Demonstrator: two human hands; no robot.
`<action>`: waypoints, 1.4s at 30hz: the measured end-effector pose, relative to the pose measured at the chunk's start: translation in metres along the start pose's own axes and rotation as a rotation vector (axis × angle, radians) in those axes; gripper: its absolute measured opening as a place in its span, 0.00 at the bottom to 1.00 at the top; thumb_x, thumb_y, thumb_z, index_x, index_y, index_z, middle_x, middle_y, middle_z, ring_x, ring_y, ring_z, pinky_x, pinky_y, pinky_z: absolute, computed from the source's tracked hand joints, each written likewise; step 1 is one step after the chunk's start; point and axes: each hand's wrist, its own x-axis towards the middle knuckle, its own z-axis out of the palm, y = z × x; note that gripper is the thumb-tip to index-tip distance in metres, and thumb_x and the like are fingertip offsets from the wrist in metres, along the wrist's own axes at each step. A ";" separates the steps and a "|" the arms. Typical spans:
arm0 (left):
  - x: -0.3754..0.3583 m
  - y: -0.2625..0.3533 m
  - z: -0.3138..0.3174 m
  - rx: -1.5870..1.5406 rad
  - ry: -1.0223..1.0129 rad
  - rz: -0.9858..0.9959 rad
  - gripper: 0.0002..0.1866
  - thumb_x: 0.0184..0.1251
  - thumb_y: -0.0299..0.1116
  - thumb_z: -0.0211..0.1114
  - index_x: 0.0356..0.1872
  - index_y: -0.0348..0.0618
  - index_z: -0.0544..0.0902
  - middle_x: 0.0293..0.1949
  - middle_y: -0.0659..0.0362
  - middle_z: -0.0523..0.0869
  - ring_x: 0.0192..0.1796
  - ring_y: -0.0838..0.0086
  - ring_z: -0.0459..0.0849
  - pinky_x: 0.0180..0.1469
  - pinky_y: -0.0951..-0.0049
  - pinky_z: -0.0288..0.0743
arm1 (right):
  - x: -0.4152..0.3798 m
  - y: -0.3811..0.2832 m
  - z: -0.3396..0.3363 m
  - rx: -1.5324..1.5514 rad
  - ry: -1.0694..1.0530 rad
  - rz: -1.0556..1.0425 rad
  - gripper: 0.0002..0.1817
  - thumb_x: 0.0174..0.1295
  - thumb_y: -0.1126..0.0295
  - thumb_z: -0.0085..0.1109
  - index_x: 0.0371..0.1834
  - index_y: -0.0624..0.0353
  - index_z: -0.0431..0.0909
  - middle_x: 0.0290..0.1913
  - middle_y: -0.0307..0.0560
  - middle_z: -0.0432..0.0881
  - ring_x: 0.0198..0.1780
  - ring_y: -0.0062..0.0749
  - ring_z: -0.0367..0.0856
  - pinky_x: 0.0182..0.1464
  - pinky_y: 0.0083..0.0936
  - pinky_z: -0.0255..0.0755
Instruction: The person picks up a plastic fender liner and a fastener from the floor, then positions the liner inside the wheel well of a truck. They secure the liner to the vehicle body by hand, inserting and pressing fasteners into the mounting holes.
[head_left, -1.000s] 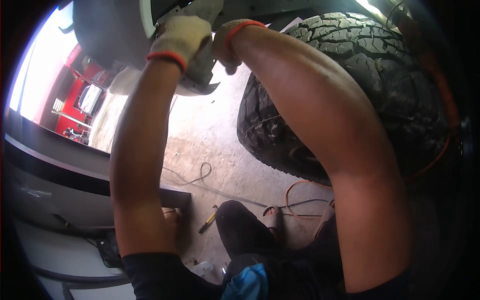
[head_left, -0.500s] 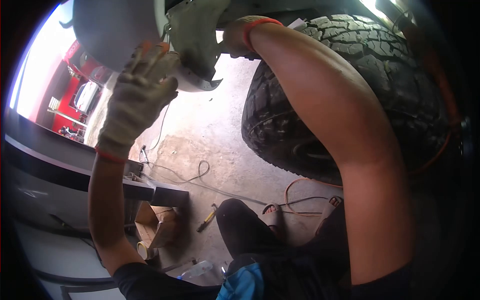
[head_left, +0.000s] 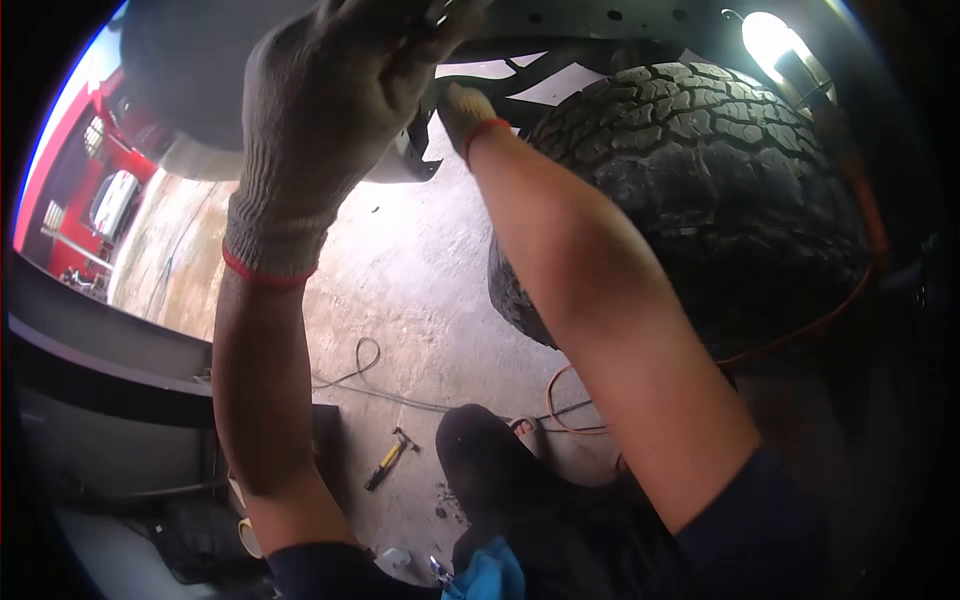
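Note:
My left hand (head_left: 320, 120), in a knitted glove with a red cuff, reaches up in front of a light-coloured curved vehicle panel (head_left: 190, 75). Its fingers are dark, blurred and partly cut off by the top edge, close to a small shiny spot. My right hand (head_left: 467, 112), in a similar glove, is at dark metal parts beside the panel's inner edge. The fingers of that hand are hidden, so its grip does not show. A large knobbly tyre (head_left: 700, 170) stands to the right of my right forearm.
A lit work lamp (head_left: 775, 45) shines at upper right. On the concrete floor (head_left: 400, 260) lie a hammer with a yellow handle (head_left: 385, 465), a dark cable (head_left: 400, 400) and an orange hose (head_left: 552, 395). A roll of tape (head_left: 248, 538) is at lower left.
My left hand has moved up and right, nearer the camera, from the panel's lower edge. My right hand has shifted slightly lower and left. The view has turned, bringing the lamp further in.

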 end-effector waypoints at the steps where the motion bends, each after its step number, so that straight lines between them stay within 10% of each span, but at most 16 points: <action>1: 0.005 0.006 -0.005 -0.102 -0.037 -0.035 0.04 0.70 0.31 0.66 0.39 0.42 0.84 0.30 0.53 0.89 0.33 0.67 0.91 0.37 0.69 0.84 | 0.010 0.017 0.012 0.161 0.002 0.074 0.17 0.76 0.61 0.43 0.55 0.57 0.79 0.54 0.47 0.83 0.55 0.40 0.83 0.59 0.39 0.75; 9: 0.019 -0.012 0.006 -0.397 -0.026 0.030 0.04 0.68 0.23 0.66 0.41 0.38 0.83 0.33 0.55 0.90 0.36 0.72 0.90 0.40 0.74 0.83 | 0.099 0.096 0.053 1.055 -0.506 0.168 0.23 0.80 0.58 0.39 0.71 0.54 0.68 0.69 0.50 0.74 0.68 0.45 0.74 0.69 0.46 0.68; 13: 0.019 -0.023 0.022 -0.435 0.026 0.067 0.06 0.67 0.21 0.64 0.44 0.35 0.82 0.36 0.54 0.90 0.39 0.72 0.90 0.44 0.74 0.83 | 0.057 0.081 0.037 1.099 -0.638 0.215 0.28 0.82 0.51 0.34 0.78 0.54 0.60 0.76 0.49 0.67 0.75 0.46 0.66 0.75 0.48 0.62; 16: 0.019 -0.036 0.041 -0.489 0.100 0.081 0.08 0.66 0.19 0.63 0.45 0.33 0.82 0.39 0.54 0.91 0.42 0.73 0.90 0.48 0.75 0.83 | 0.037 0.073 0.039 1.201 -0.296 0.237 0.42 0.77 0.34 0.21 0.81 0.54 0.56 0.80 0.50 0.61 0.79 0.49 0.59 0.80 0.44 0.50; 42: 0.049 -0.013 0.018 -0.137 -0.080 0.157 0.10 0.76 0.32 0.65 0.51 0.42 0.87 0.39 0.60 0.91 0.35 0.79 0.86 0.37 0.75 0.79 | 0.067 0.096 0.054 1.151 -0.639 0.072 0.43 0.74 0.32 0.34 0.77 0.55 0.64 0.74 0.49 0.71 0.75 0.46 0.67 0.77 0.43 0.61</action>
